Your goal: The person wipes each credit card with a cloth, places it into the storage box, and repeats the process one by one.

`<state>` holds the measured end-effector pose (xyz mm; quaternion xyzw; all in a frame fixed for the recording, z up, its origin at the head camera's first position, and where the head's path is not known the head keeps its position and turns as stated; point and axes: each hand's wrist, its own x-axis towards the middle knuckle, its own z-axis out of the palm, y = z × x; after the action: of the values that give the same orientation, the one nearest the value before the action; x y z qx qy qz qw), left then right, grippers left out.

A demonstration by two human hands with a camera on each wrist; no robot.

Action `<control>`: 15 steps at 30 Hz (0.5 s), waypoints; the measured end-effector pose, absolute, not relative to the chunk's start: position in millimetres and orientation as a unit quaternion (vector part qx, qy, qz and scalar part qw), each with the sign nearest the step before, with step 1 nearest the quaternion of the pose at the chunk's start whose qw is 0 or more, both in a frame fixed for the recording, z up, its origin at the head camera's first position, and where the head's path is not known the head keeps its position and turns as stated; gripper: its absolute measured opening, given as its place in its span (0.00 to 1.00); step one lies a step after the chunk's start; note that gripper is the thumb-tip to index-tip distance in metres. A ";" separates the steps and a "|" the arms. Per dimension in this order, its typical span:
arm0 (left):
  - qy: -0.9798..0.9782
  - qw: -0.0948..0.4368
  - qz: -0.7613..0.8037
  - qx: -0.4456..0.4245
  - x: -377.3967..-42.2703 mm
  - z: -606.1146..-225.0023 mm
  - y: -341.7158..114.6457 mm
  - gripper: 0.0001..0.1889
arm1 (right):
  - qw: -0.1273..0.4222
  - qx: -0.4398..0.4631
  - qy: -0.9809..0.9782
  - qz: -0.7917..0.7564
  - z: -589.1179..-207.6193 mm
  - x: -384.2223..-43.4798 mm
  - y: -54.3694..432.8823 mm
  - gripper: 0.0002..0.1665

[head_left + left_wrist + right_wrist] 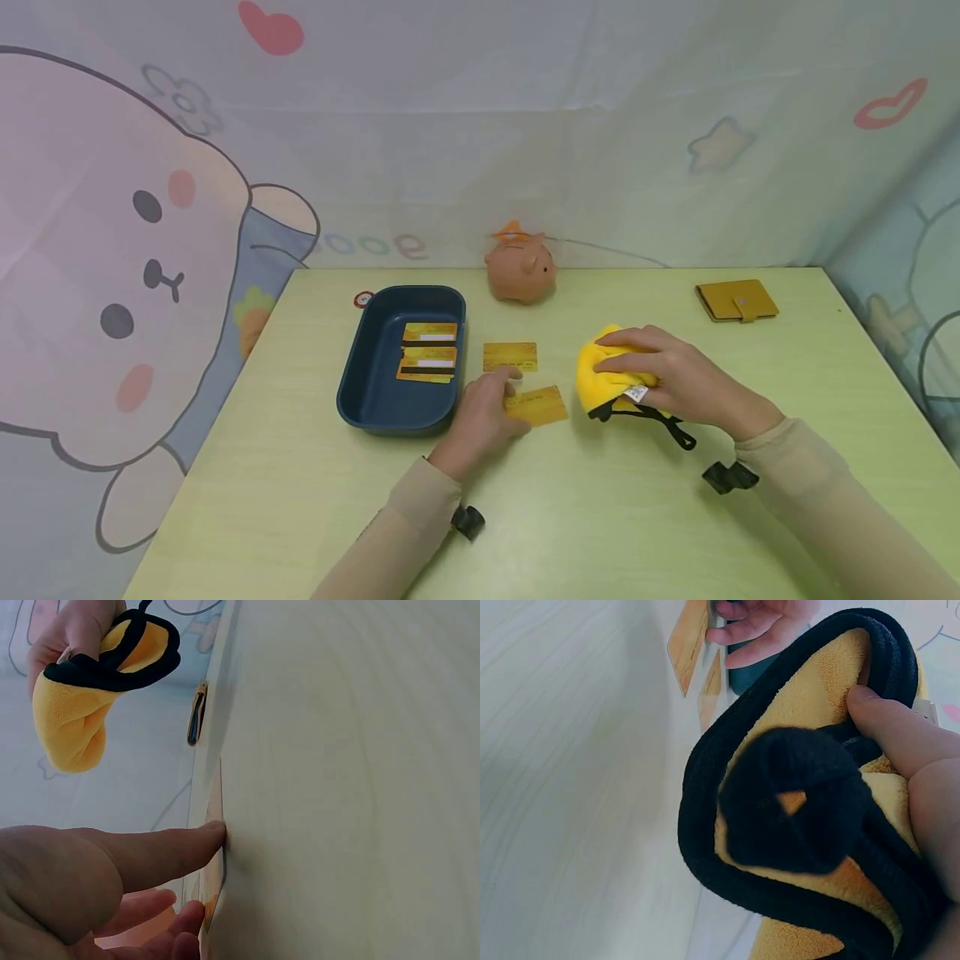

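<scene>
My right hand (678, 379) grips a soft yellow plush cap (600, 375) with black edging, a white tag and a black strap, held above the table. In the right wrist view, the thumb presses inside its black rim (705, 765). Low at the table, my left hand (483, 417) holds a gold card (546, 407) by its left end, thumb (187, 851) on the near edge and fingertips at the far edge. Just behind it lies another gold card (510, 353). Left of that hand, a dark blue tray (363, 400) contains several gold cards (429, 334), stripe side up.
At the back edge of the table stands a pink piggy bank (521, 268). A mustard wallet (738, 300) with a strap lies at the back right. Behind the tray is a small red-and-white round piece (363, 298). A printed curtain (465, 150) hangs behind the table.
</scene>
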<state>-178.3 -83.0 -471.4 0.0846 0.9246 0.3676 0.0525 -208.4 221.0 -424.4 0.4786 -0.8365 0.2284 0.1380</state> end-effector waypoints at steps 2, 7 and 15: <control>0.926 0.063 0.363 0.085 -178.7 -470.9 -82.6 0.35 | 0.137 0.478 -0.837 0.228 -424.5 -208.4 220.7 0.31; 0.929 0.075 0.352 0.089 -180.6 -471.0 -82.5 0.33 | 0.136 0.478 -0.837 0.229 -424.3 -208.2 220.0 0.30; 0.933 0.079 0.332 0.113 -183.1 -473.1 -83.9 0.32 | 0.136 0.480 -0.835 0.233 -424.4 -207.5 218.5 0.30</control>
<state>-183.1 -83.9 -473.1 0.1131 0.9330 0.3322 0.0793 -207.5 218.5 -424.4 0.4803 -0.8347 0.2326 0.1358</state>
